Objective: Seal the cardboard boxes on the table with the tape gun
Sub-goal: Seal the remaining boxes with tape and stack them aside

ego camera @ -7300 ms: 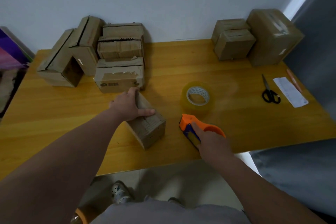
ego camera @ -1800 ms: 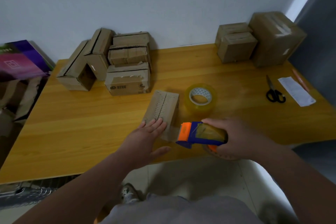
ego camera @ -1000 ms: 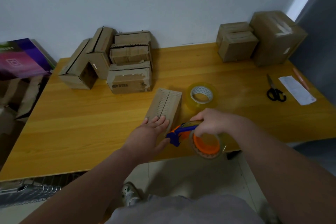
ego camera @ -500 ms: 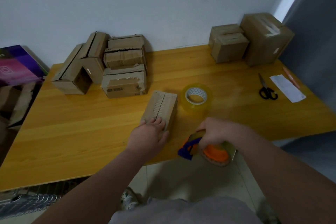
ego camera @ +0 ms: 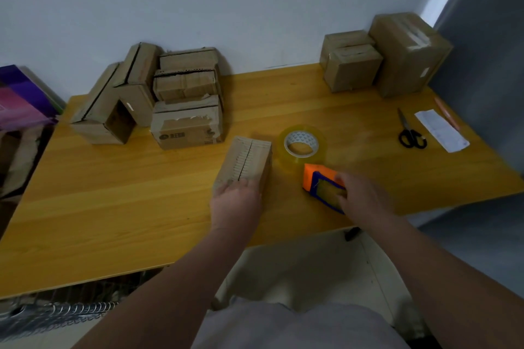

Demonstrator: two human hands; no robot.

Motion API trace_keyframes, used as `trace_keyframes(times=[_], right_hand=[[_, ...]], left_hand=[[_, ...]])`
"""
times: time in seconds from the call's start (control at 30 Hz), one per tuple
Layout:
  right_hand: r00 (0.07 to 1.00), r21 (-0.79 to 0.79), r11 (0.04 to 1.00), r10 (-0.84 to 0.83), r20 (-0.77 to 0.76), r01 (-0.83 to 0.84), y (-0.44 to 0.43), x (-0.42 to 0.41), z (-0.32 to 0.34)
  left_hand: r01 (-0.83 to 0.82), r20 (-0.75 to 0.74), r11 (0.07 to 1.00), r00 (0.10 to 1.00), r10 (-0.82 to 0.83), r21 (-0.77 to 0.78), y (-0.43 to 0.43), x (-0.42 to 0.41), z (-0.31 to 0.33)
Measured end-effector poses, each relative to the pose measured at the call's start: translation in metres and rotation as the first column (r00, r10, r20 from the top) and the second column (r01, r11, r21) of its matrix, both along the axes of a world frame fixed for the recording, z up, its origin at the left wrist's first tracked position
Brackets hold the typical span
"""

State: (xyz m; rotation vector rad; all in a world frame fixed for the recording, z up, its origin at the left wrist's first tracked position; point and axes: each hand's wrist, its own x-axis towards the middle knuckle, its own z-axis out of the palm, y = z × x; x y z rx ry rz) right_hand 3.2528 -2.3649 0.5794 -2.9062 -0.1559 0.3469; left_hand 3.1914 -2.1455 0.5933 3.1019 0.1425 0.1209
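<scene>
Now left fingers (ego camera: pixel 241 186) flat on near end of box (ego camera: pixel 249 156), right fingers (ego camera: pixel 342 194) curled around tape gun (ego camera: pixel 318 178).

The orange and blue tape gun (ego camera: pixel 320 184), held out past the near edge of the wooden tabletop (ego camera: pixel 113 207) half a second ago, is now over it. It is just right of the small brown cardboard box (ego camera: pixel 246 161) and near the clear tape roll (ego camera: pixel 302 143), gripped by the blurred right hand (ego camera: pixel 360 198). The box, askew seven seconds ago, now lies seam-up, with the left hand (ego camera: pixel 235 204) on its near end.
</scene>
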Motion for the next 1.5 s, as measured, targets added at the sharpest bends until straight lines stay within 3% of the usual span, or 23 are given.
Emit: trace_keyframes(times=[0.1, 0.27, 0.57, 0.67, 0.83, 0.93, 1.1, 1.27, 1.33, 1.4, 1.5], right_hand=[[0.999, -0.101, 0.994, 0.038, -0.034, -0.041, -0.001, -0.001, -0.006], [0.994, -0.2, 0.974, 0.111, 0.021, -0.105, 0.01, -0.007, -0.009], [0.986, -0.083, 0.99, 0.122, 0.118, -0.113, 0.013, -0.007, -0.011], [0.978, -0.024, 0.993, 0.115, 0.176, -0.113, 0.02, -0.005, -0.009], [0.969, 0.037, 0.991, 0.12, 0.214, -0.131, 0.034, -0.003, -0.007], [0.961, 0.058, 0.985, 0.143, 0.238, -0.161, 0.039, -0.003, -0.008], [0.954, 0.094, 0.977, 0.162, 0.251, -0.191, 0.049, -0.003, -0.002], [0.944, 0.107, 0.961, 0.225, 0.24, -0.256, 0.064, -0.003, 0.007], [0.937, 0.121, 0.944, 0.276, 0.215, -0.306, 0.071, -0.003, 0.011], [0.925, 0.15, 0.918, 0.342, 0.168, -0.367, 0.08, -0.006, 0.013], [0.914, 0.215, 0.888, 0.403, 0.058, -0.405, 0.096, -0.012, 0.013]], left_hand=[[0.028, 0.004, 1.0, 1.0, -0.028, 0.003, 0.003, 0.0, -0.005], [0.14, 0.163, 0.99, 0.976, -0.141, 0.022, 0.012, -0.003, -0.014], [0.196, 0.086, 0.979, 0.976, -0.2, 0.049, 0.045, -0.009, -0.023], [0.111, 0.109, 0.994, 0.988, -0.108, -0.02, 0.052, 0.0, -0.011], [-0.109, -0.154, 0.983, 0.984, 0.086, -0.149, 0.057, 0.021, -0.007], [-0.131, -0.181, 0.975, 0.979, 0.098, -0.18, 0.06, 0.028, -0.012], [-0.219, -0.202, 0.891, 0.968, 0.149, -0.396, 0.072, 0.038, -0.011], [-0.292, -0.345, 0.849, 0.928, 0.14, -0.44, 0.084, 0.049, -0.011], [-0.326, -0.372, 0.796, 0.918, 0.137, -0.51, 0.089, 0.047, -0.008], [-0.377, -0.385, 0.641, 0.913, 0.136, -0.668, 0.092, 0.038, -0.006], [-0.498, -0.473, 0.159, 0.865, 0.171, -0.853, 0.097, 0.022, -0.008]])
